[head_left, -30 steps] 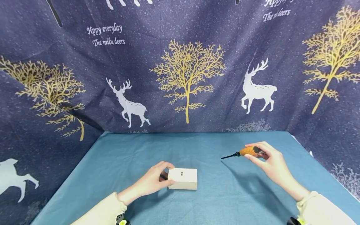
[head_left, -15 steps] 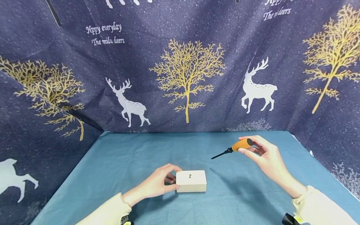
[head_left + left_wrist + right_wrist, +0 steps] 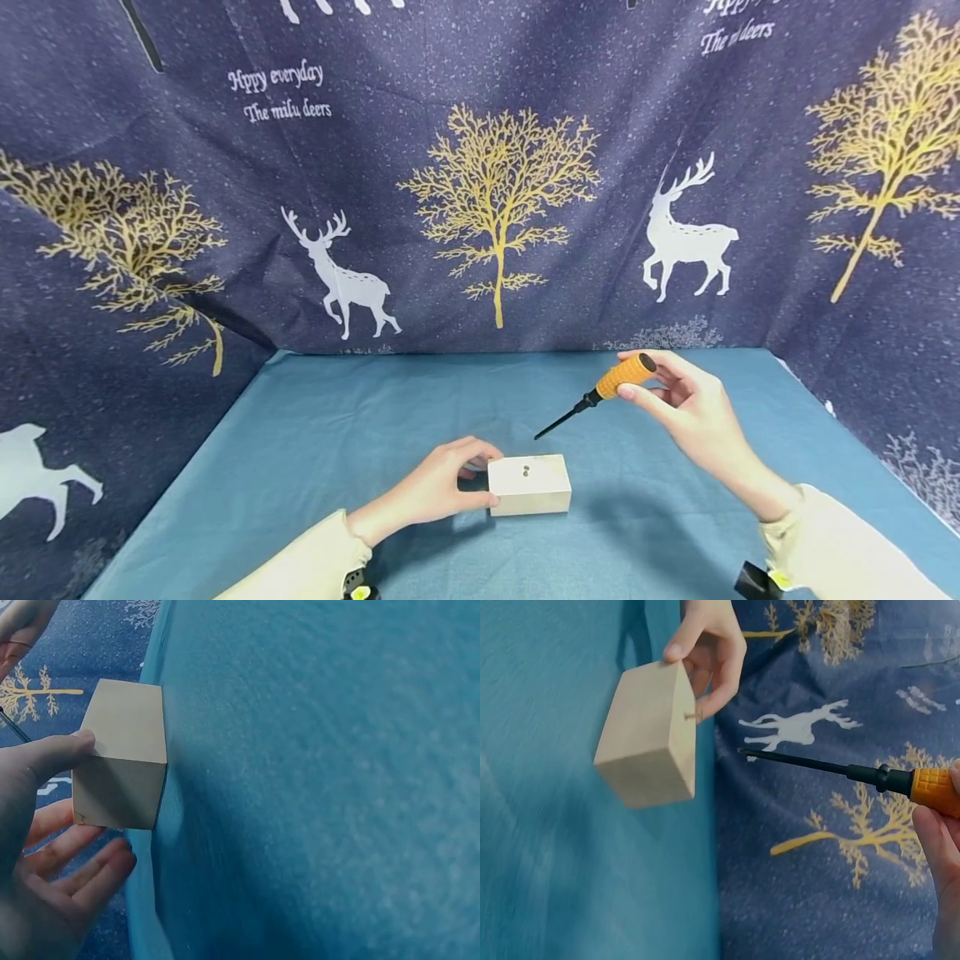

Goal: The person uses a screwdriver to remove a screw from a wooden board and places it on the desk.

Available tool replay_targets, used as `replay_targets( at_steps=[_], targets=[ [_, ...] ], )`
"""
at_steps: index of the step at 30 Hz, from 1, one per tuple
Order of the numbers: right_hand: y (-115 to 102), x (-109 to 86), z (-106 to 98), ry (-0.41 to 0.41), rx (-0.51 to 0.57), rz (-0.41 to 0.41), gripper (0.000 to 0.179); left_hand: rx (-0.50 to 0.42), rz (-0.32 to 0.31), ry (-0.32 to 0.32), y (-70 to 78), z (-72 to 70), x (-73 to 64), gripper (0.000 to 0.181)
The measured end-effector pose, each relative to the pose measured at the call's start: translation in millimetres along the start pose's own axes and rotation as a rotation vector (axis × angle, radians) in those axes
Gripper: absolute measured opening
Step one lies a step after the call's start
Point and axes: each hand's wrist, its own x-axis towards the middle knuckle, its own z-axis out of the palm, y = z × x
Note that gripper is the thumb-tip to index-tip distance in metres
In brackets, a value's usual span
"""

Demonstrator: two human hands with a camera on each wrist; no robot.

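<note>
A pale wooden block (image 3: 529, 492) lies on the blue cloth, gripped at its left end between the thumb and fingers of my left hand (image 3: 442, 483). A small screw (image 3: 527, 471) stands up from the top of the block; the right wrist view shows the screw (image 3: 691, 716) jutting out of that face. My right hand (image 3: 693, 408) pinches the orange handle of a screwdriver (image 3: 626, 377). Its black shaft slants down to the left, the tip in the air above and behind the block, apart from the screw. In the left wrist view the thumb presses the block's side (image 3: 124, 720).
Blue cloth (image 3: 360, 400) covers the tabletop. Behind and at the sides hangs a dark blue curtain (image 3: 450, 250) printed with deer and trees. Dark wrist devices (image 3: 757, 581) show near the sleeves.
My left hand has slid the block to the right. The right hand has brought the screwdriver left and up, its shaft tilting more steeply downward, so tip and block are closer.
</note>
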Motion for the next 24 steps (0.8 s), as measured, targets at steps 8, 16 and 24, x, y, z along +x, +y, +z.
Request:
replay_targets(
  at_steps=[8, 16, 24],
  targets=[
    [-8.8, 4.7, 6.5, -0.054, 0.075, -0.014, 0.041, -0.051, 0.015, -0.004, -1.4, 2.5, 2.9, 0.046],
    [-13.4, 5.8, 11.8, -0.079, 0.029, 0.007, 0.048, -0.058, -0.003, -0.009, -2.8, 3.7, 4.8, 0.045],
    [-13.0, 8.2, 21.0, -0.103, 0.034, -0.011, 0.05, -0.056, 0.005, -0.002, -4.0, 3.9, 4.7, 0.044]
  ],
)
